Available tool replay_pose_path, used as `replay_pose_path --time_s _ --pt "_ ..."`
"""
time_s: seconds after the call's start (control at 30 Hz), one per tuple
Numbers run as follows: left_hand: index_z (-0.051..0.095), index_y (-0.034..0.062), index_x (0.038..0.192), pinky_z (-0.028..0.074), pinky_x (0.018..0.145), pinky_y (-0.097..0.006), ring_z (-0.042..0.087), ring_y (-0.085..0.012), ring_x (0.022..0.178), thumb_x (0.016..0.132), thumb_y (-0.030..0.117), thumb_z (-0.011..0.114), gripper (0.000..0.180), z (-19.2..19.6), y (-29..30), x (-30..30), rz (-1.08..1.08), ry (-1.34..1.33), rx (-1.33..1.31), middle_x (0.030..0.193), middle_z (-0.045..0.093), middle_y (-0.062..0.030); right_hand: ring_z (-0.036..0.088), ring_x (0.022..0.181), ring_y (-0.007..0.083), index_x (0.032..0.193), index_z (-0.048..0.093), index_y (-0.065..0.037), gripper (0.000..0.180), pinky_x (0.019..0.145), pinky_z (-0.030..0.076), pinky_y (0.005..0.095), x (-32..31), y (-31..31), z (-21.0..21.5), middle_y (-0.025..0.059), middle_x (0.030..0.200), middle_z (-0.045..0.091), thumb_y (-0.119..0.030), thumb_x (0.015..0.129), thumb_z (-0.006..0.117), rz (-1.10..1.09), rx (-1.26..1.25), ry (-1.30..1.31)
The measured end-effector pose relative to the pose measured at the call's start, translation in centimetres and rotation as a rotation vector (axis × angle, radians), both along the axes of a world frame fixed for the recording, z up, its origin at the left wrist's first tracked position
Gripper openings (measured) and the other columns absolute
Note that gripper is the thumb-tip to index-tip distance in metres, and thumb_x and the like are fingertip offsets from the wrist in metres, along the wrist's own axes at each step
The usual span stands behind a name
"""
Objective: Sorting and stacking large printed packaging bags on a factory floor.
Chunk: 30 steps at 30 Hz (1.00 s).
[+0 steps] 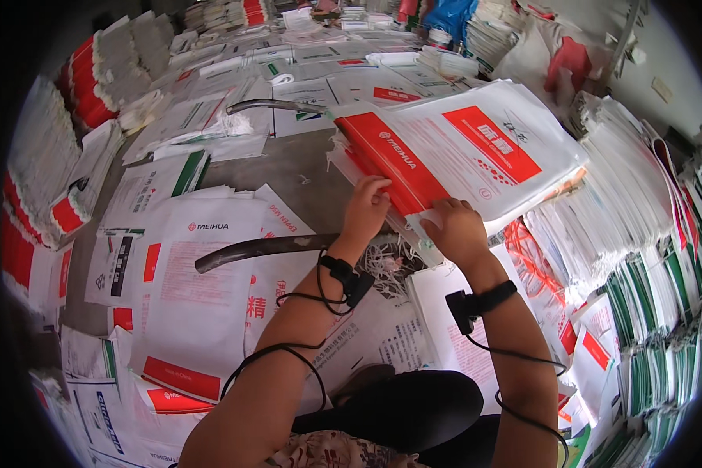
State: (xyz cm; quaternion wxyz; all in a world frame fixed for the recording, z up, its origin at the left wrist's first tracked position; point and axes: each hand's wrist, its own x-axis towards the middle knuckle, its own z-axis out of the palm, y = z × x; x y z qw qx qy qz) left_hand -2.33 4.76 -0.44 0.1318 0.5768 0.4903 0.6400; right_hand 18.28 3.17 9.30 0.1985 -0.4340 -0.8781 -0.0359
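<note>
A thick stack of flat white sacks with red printed panels (515, 183) lies tilted in front of me. My left hand (368, 209) is at the near left corner of this stack, its fingers curled together against the edge. Further right along the same near edge, my right hand (459, 228) grips the stack, with its fingers over the top and the thumb at the edge. The underside of the stack and the parts of the fingers behind its edge are hidden. Black straps with small devices and cables circle both wrists.
A dark curved bar (265, 248) sticks out left of my left wrist, and a second curved bar (277, 104) lies farther back. Shredded white strips (390, 265) lie below my hands. Tall sack piles (608, 195) stand at right, others (93, 74) at left. Loose flat sacks (199, 285) cover the floor.
</note>
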Motion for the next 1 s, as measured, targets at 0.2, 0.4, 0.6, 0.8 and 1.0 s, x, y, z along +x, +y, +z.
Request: replay_pose_path --time_s 0.2,0.4,0.6,0.8,1.0 --pt "0.064 0.0083 0.119 0.055 0.078 -0.03 0.06 -0.0253 0.097 0.089 0.015 0.066 0.031 -1.4 1.8 -0.5 -0.031 -0.129 -0.053 0.119 0.052 -0.014 0.065 0.085 0.036 0.103 0.064 -0.004 0.022 0.077 0.053 0.0457 -0.5 0.6 0.0 0.0173 0.092 0.067 -0.021 0.09 0.058 0.038 0.034 0.012" --pt "0.064 0.0064 0.117 0.053 0.082 -0.03 0.052 -0.0254 0.108 0.087 0.024 0.071 0.036 -2.0 2.7 0.5 0.002 -0.215 -0.082 0.12 0.047 -0.015 0.066 0.084 0.0381 0.107 0.064 -0.002 0.024 0.076 0.053 0.0469 -0.2 1.1 1.2 0.022 0.089 0.067 -0.018 0.093 0.054 0.072 -0.025 0.149" --pt "0.064 0.0064 0.115 0.052 0.081 -0.028 0.055 -0.0203 0.098 0.086 0.024 0.072 0.035 -1.8 2.5 2.4 0.09 -0.274 -0.045 0.122 0.041 -0.0143 0.066 0.085 0.0385 0.118 0.062 -0.008 0.028 0.077 0.054 0.0459 0.5 1.7 1.1 0.0218 0.094 0.068 -0.014 0.092 0.052 0.02 -0.078 0.133" --pt "0.066 0.0071 0.113 0.051 0.08 -0.026 0.056 -0.0159 0.091 0.086 0.019 0.072 0.03 -2.3 3.0 2.3 0.037 -0.292 -0.037 0.121 0.04 -0.0116 0.066 0.081 0.0383 0.134 0.056 -0.025 0.059 0.075 0.054 0.0458 1.4 3.6 2.2 0.0203 0.094 0.067 0.004 0.083 0.05 0.118 0.174 0.093" --pt "0.068 0.009 0.112 0.053 0.079 -0.025 0.057 -0.0153 0.088 0.087 0.018 0.071 0.027 -2.6 2.9 2.2 0.091 -0.21 0.024 0.12 0.04 -0.0102 0.067 0.076 0.0321 0.13 0.057 -0.014 0.05 0.067 0.056 0.0416 1.2 1.5 4.7 0.0143 0.099 0.065 0.002 0.083 0.051 0.009 0.276 -0.144"
